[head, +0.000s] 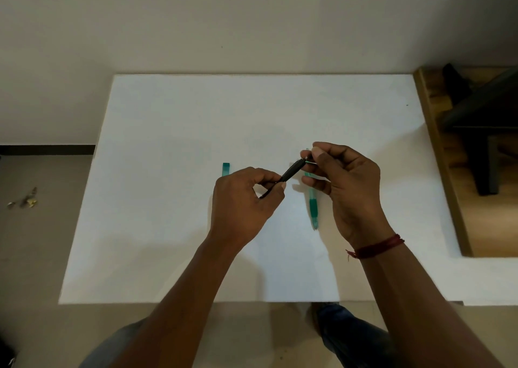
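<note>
Curled fingers (pixel 316 184) of left hand (pixel 241 199) and right hand (pixel 347 188) pinch a black pen (pixel 291 171); green pen (pixel 313 209) lies on table (pixel 168 143)

Both forearms (pixel 420 297) were bare down to the lower edge of the view. The right wrist carried a dark red thread band (pixel 375 247), wound in several strands, with a short frayed end hanging at its inner side. Nails seen on the right hand (pixel 344 182) were short and plain. The legs below wore blue denim jeans (pixel 350 336), creased, greyer in shadow on the left.
</note>
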